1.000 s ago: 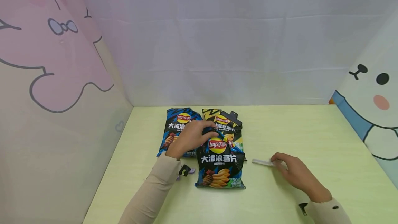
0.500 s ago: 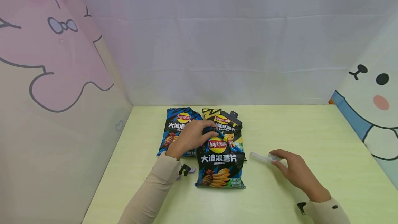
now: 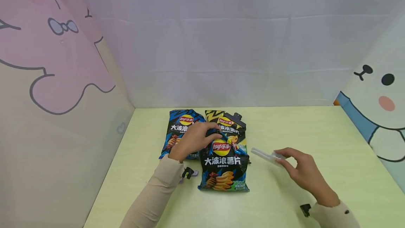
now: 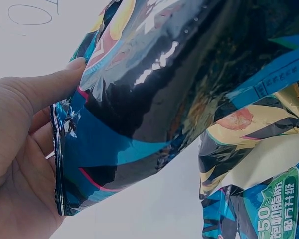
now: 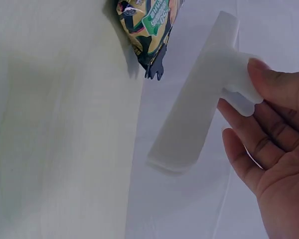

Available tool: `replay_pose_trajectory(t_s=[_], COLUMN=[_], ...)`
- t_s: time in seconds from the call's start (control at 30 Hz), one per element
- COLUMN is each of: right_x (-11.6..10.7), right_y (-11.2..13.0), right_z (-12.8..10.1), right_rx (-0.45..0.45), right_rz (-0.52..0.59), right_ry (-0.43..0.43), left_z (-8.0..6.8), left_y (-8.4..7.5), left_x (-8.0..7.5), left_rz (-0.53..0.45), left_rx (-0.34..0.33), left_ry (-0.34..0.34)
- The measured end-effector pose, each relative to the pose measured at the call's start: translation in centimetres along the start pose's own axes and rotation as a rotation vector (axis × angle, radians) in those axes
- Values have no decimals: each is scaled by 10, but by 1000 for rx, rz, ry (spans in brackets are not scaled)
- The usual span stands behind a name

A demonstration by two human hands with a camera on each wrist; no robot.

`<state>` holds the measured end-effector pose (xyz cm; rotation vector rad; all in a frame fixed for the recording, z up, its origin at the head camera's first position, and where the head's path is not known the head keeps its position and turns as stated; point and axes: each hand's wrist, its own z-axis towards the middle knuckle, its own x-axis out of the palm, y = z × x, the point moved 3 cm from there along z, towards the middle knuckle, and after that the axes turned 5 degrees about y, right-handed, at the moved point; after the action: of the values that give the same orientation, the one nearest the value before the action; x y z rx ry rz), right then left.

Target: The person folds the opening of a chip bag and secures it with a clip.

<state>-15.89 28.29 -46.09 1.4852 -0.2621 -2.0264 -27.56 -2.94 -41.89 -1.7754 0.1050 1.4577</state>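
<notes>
My left hand [image 3: 195,139] pinches the folded top edge of a black and blue Lay's chip bag [image 3: 222,173], which stands at the front of the group. In the left wrist view, the thumb lies on the front of the bag [image 4: 134,99] and the other fingers go behind it. Off to the right, my right hand [image 3: 305,171] holds a whitish, translucent bag clip [image 3: 263,154] by its handle tabs. Seen from the right wrist, the clip [image 5: 194,104] has its long bar pointing away from the palm, with thumb and fingers on the tabs.
Behind the held bag lie a blue Lay's bag [image 3: 181,120] and a yellow one [image 3: 215,115], whose top corner carries a black clip [image 3: 235,119]. Small lilac pieces [image 3: 195,173] show beside the left cuff. A white cloth wall [image 3: 234,62] rises behind the table [image 3: 300,126].
The right hand has lifted the clip slightly and tilted it, its free end shifting a little left and up toward the bags. My left hand and the bag stay put.
</notes>
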Motion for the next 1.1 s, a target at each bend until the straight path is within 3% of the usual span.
replay_pose_trajectory(t_s=[0.17,0.87,1.1], right_x=[-3,11,18], right_y=[5,25,27], right_z=[2,14,18], right_rx=[4,75,96], right_rz=[39,160,159], right_ry=[-19,37,33], left_z=[0,-2,-3], left_y=[0,-4,-7], left_x=[0,0,-2], left_rz=[0,-14,-9], left_rx=[4,2,15], left_ry=[-1,19,20])
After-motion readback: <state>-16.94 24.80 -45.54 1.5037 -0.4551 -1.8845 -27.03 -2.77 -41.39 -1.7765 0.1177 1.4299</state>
